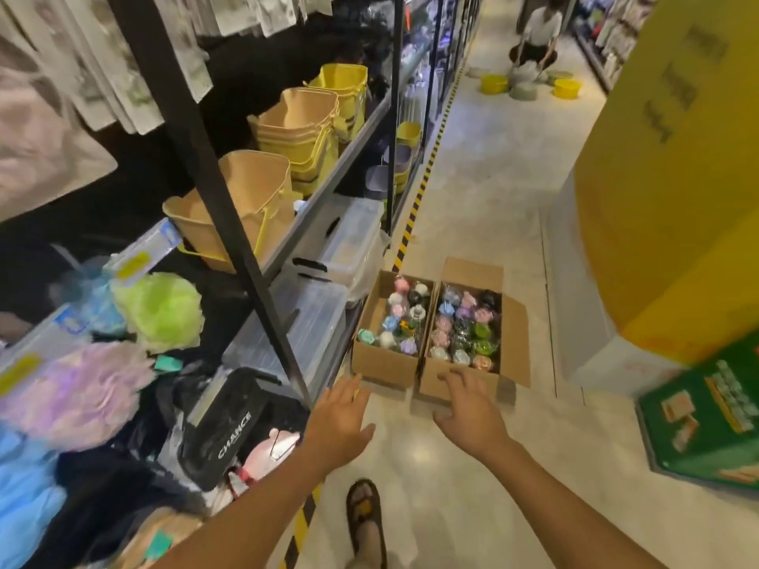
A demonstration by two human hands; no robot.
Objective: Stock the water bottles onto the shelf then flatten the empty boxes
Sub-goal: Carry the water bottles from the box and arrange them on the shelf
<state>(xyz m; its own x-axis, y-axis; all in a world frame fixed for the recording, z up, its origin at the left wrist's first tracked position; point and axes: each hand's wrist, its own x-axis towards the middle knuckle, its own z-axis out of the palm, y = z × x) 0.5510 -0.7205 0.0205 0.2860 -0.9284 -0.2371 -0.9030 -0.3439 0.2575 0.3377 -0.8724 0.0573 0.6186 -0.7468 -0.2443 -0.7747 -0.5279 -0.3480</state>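
Two open cardboard boxes stand side by side on the aisle floor. The left box (pixel 382 363) and the right box (pixel 451 381) both hold several water bottles (pixel 464 326) with coloured lids, seen from above. My left hand (pixel 341 420) is stretched out open just short of the left box's near corner, holding nothing. With its fingers spread, my right hand (pixel 472 408) reaches over the near edge of the right box; whether it touches the cardboard is unclear. The black metal shelf (pixel 246 256) runs along the left.
Tan and yellow buckets (pixel 300 129) fill the shelf, with clear storage bins (pixel 324 281) below and bath sponges (pixel 160 310) nearer me. A yellow pillar (pixel 665 199) and a green carton (pixel 706 425) stand on the right. A person (pixel 538 34) crouches far down the aisle. My sandalled foot (pixel 365 519) is below.
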